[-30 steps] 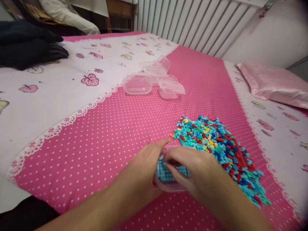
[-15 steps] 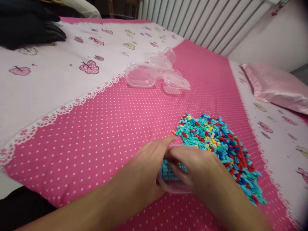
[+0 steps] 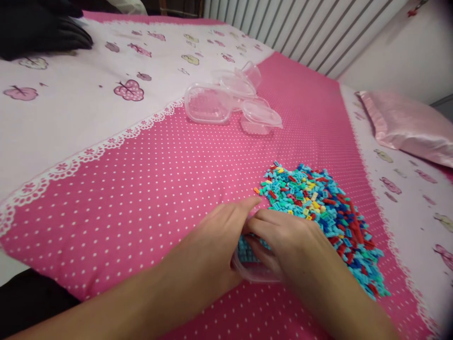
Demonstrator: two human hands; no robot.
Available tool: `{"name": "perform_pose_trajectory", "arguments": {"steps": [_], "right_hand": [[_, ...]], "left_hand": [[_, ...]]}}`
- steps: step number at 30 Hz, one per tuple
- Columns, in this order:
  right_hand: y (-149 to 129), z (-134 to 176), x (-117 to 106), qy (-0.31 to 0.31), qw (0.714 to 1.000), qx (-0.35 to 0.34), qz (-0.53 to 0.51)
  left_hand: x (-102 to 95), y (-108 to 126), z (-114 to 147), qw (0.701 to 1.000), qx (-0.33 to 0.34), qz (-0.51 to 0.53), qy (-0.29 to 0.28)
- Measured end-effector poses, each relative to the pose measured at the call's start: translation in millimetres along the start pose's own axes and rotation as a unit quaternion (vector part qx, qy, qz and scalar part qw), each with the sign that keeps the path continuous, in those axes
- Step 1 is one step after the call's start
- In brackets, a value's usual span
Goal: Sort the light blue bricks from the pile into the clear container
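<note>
A clear plastic container (image 3: pixel 256 275) is in front of me at the near edge of the brick pile. My left hand (image 3: pixel 221 241) wraps around its left side. Inside, light-blue toy bricks (image 3: pixel 245 251) sit in tidy rows. My right hand (image 3: pixel 285 233) reaches over the container with its fingers curled down and pressed together at the bricks; its fingertips are partly hidden, so what they pinch cannot be seen. Just beyond both hands spreads a loose pile of small toy bricks (image 3: pixel 300 193) in blue, red, green and yellow.
Several clear plastic tubs (image 3: pixel 208 118) stand farther back on the pink dotted bedspread (image 3: pixel 159 189). A pink pillow (image 3: pixel 406 123) lies at the right. Black gloves or black cloth (image 3: pixel 46 35) rest at the far left. A white slatted panel (image 3: pixel 293 28) borders the back.
The view has tilted slightly, so the background sits a little higher. Both hands stay at the container; my right fingers have shifted slightly over the blue bricks.
</note>
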State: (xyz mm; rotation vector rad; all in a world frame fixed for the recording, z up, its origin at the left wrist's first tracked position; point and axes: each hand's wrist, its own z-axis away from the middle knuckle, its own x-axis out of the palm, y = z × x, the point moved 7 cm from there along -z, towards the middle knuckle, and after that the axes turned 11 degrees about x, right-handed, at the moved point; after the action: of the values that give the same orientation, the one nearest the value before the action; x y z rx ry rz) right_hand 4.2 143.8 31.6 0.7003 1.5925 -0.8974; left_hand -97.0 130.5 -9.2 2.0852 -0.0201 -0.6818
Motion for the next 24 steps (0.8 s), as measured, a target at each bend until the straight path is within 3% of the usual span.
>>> {"name": "perform_pose_trajectory", "arguments": {"steps": [7, 24], "right_hand": [[2.7, 2.8, 3.7, -0.008, 0.999, 0.034, 0.001], [2.7, 1.6, 5.6, -0.021, 0.999, 0.039, 0.001]], "left_hand": [[1.3, 0.0, -0.7, 1.0, -0.005, 0.003, 0.004], [0.1, 1.1, -2.3, 1.0, -0.001, -0.006, -0.001]]}}
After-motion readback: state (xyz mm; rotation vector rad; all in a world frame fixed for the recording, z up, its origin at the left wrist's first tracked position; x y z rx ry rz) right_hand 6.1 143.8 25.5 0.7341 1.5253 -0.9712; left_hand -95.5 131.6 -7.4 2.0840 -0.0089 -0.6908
